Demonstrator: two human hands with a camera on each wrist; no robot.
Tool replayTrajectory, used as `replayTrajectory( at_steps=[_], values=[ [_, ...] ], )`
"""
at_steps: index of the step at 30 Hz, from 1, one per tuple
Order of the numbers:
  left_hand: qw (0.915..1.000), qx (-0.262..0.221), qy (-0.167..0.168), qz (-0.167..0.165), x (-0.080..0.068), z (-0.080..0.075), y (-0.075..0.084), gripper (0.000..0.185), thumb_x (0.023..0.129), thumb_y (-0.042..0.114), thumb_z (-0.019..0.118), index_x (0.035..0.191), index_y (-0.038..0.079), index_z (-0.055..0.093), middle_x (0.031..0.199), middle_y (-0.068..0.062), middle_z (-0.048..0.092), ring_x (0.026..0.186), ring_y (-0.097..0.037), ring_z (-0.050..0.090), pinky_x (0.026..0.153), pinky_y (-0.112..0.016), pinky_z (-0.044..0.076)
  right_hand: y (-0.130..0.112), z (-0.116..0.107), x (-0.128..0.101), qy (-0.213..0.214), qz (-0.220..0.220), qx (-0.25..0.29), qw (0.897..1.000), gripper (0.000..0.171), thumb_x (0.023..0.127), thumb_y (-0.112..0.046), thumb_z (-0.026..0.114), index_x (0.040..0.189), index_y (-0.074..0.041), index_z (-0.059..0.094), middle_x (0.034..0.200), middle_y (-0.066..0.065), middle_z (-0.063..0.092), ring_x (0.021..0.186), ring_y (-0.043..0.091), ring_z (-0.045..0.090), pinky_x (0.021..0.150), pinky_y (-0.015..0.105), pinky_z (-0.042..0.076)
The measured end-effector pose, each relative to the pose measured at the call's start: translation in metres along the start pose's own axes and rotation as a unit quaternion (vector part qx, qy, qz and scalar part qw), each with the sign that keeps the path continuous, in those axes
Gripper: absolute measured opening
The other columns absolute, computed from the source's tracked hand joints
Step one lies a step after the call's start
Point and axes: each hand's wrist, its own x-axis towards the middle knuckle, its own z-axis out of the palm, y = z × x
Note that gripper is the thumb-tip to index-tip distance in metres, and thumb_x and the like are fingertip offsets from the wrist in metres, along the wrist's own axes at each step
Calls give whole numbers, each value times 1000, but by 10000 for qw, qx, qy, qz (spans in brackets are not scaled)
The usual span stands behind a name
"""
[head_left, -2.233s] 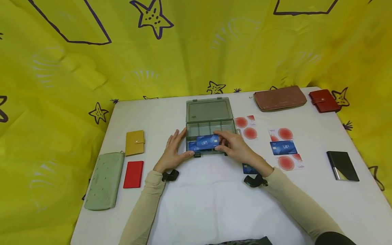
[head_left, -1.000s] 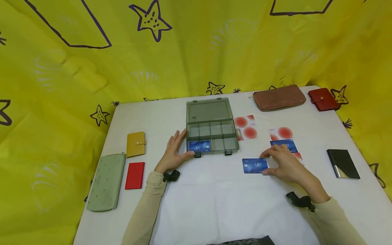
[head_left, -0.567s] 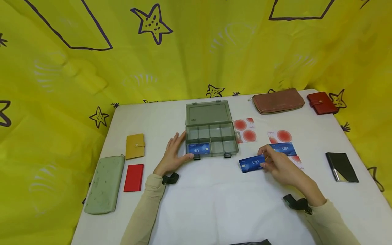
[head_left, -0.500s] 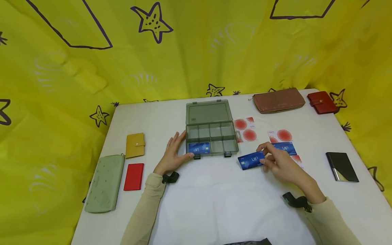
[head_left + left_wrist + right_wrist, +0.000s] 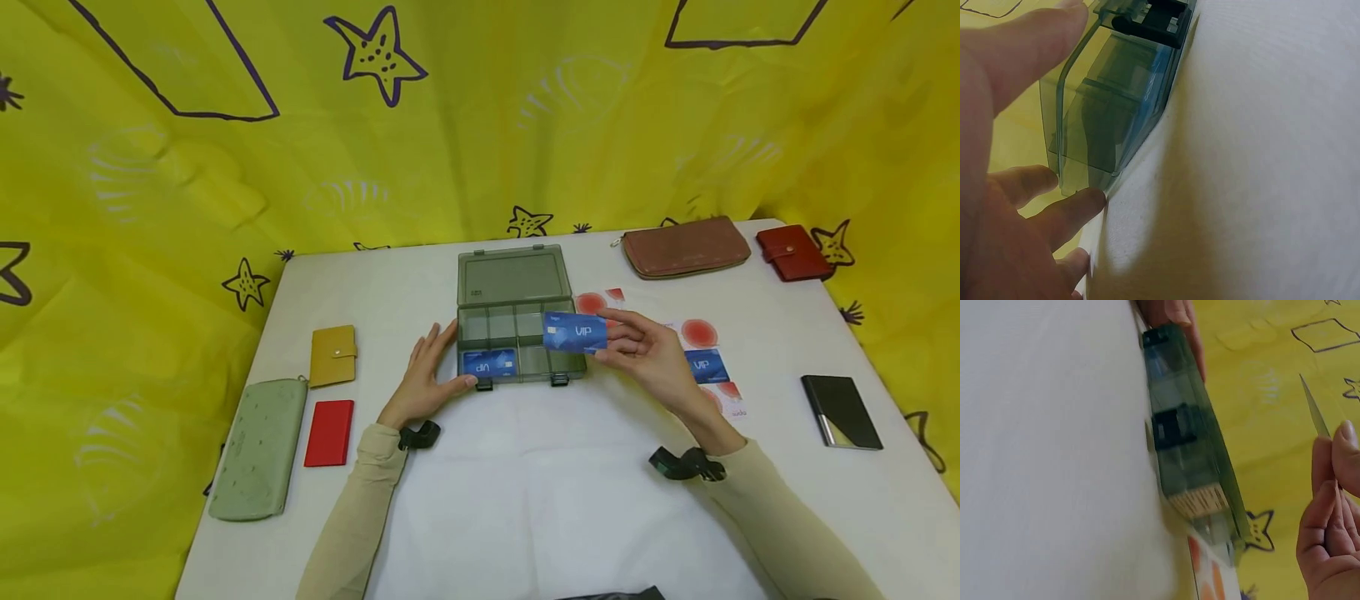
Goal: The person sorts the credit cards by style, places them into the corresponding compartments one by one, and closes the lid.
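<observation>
Head view: right hand [image 5: 651, 354] grip pinches blue card [image 5: 574, 332] over box [image 5: 517, 337]; left hand [image 5: 424, 375] flat, bracing.

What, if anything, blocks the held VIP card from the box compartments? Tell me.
Nothing visible does. The right hand pinches the blue VIP card above the open box, whose lid lies folded back. The front-left compartment already holds another blue card; the others look bare.

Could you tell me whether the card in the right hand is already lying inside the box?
No: in the head view the right hand holds the blue card in the air above the box.
</observation>
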Motion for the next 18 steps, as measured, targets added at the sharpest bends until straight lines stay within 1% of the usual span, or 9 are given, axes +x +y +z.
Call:
replayTrajectory(
  at_steps=[2, 4, 7, 9, 11, 12, 15, 18],
  values=[
    [10000, -7, 1, -28, 0, 0, 0, 98, 95, 39, 80, 172, 28, 20, 179, -11, 16, 166, -39, -4, 132, -66, -3, 4, 11, 9, -5, -41, 154, 9999, 57, 88, 12, 78, 141, 13, 58, 98, -8, 73, 82, 1, 74, 78, 17, 63],
    [10000, -4, 12, -33, 0, 0, -1, 98, 95, 40, 80, 172, 27, 20, 179, -11, 17, 166, -39, -4, 132, -67, -2, 7, 23, 17, -81, -42, 130, 9999, 55, 89, 12, 78, 140, 14, 59, 97, -6, 74, 82, 1, 73, 77, 16, 63],
    [10000, 18, 20, -22, -1, 0, -1, 99, 95, 40, 80, 172, 27, 20, 179, -11, 18, 166, -39, -3, 132, -67, -2, 11, 40, 29, -198, -127, -227, 9995, 53, 88, 10, 80, 137, 13, 62, 98, 4, 74, 80, 0, 72, 76, 15, 62],
    [10000, 33, 19, -5, 0, 1, -1, 99, 94, 41, 81, 172, 27, 20, 178, -11, 19, 167, -38, -3, 133, -66, -2, 12, 50, 36, -290, -204, -625, 9974, 52, 87, 7, 83, 136, 10, 66, 97, 12, 74, 79, 0, 71, 75, 13, 61],
    [10000, 37, 24, 21, 0, 1, 0, 100, 94, 41, 81, 172, 27, 20, 178, -10, 20, 167, -37, -3, 133, -65, -2, 13, 59, 40, -395, -302, -1052, 9932, 52, 85, 2, 86, 134, 7, 68, 96, 16, 74, 77, 2, 70, 74, 12, 59],
    [10000, 37, 32, 36, 0, 1, -1, 100, 94, 42, 81, 172, 27, 20, 178, -11, 21, 167, -37, -3, 133, -65, -1, 13, 64, 42, -461, -357, -1251, 9904, 52, 84, -1, 88, 133, 6, 69, 95, 16, 74, 77, 3, 70, 73, 12, 59],
    [10000, 33, 53, 55, 0, 1, -1, 100, 94, 47, 80, 172, 27, 21, 178, -11, 22, 167, -39, -2, 132, -67, -1, 14, 75, 45, -644, -603, -1802, 9797, 55, 81, -7, 92, 130, 5, 71, 92, 14, 76, 74, 8, 70, 69, 16, 58],
    [10000, 35, 50, 36, 1, 0, -1, 101, 93, 51, 79, 172, 28, 20, 178, -11, 21, 166, -41, -3, 131, -69, 0, 15, 83, 46, -778, -795, -2186, 9695, 56, 78, -11, 94, 128, 3, 73, 91, 10, 77, 73, 12, 71, 67, 20, 59]
  ],
)
